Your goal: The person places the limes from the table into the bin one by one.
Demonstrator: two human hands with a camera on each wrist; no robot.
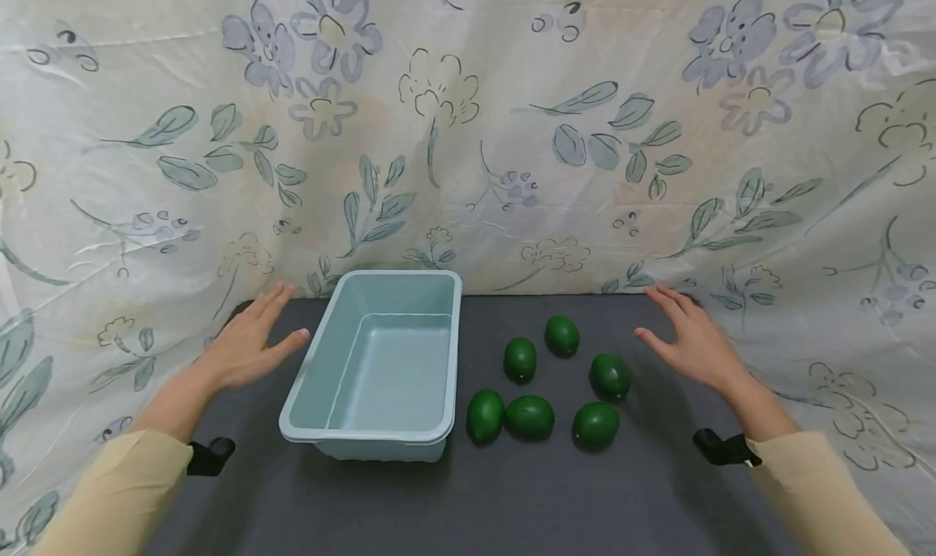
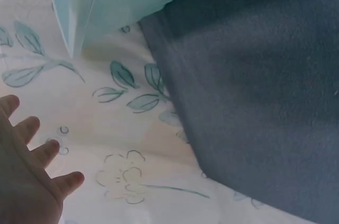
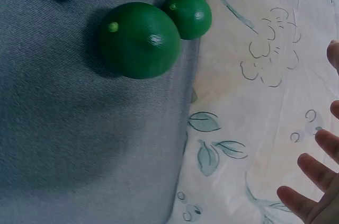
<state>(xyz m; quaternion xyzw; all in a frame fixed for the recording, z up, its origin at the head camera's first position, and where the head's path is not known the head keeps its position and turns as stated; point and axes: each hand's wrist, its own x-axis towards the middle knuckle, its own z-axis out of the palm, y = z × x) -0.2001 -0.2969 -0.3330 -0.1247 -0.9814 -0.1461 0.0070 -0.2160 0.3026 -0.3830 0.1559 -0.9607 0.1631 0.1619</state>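
My left hand (image 1: 252, 340) hovers just left of a pale blue plastic basin (image 1: 307, 377), fingers extended and thumb pointing toward its rim. In the left wrist view the same hand (image 2: 26, 176) shows spread fingers, holding nothing. Over the right side of the table, my right hand (image 1: 691, 340) is also held up with straight fingers and an empty palm. Nearest to it is a smooth, glossy dark green avocado-like fruit (image 1: 610, 376), one of several lying between the basin and this hand. The right wrist view shows another of these fruits (image 3: 140, 41) up close.
Dark grey cloth covers the table (image 1: 526, 499). Behind it hangs a pale floral curtain (image 1: 483, 133), which also runs down both sides. The basin stands left of the middle, its inside bare. A black strap (image 1: 212, 457) sits at each wrist.
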